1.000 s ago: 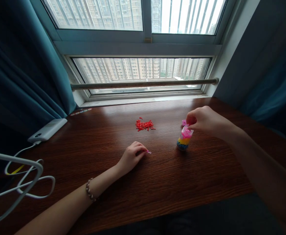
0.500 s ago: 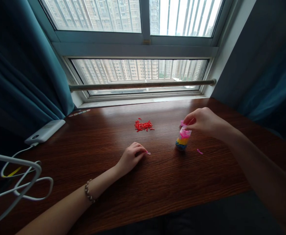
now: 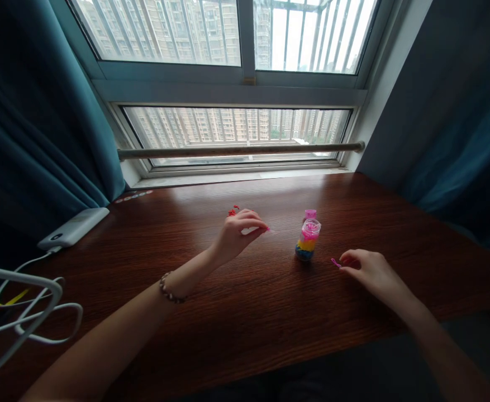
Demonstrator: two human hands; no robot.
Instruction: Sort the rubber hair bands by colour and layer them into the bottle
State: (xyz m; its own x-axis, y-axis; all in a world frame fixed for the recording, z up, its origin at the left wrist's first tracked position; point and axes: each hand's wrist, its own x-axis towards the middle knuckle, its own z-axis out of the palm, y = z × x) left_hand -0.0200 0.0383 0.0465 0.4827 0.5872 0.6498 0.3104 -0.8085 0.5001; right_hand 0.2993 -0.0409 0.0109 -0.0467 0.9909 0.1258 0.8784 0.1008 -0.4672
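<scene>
Over glossy wood (image 3: 245,318), the left hand (image 3: 235,237) pinches a pink sliver (image 3: 269,229), right hand (image 3: 370,273) curled at a slender band (image 3: 335,262), grip unclear

A white device (image 3: 75,228) — cable (image 3: 55,250) plugged in — lies by the blue curtain (image 3: 56,123).

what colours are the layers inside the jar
Pink, yellow, then blue, down the jar; head view.

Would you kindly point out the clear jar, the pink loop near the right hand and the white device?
Clear jar (image 3: 306,245): head view, on its yellow layer.
Pink loop (image 3: 336,263): head view, middle of its visible length.
White device (image 3: 75,226): head view, on its top face.
</scene>
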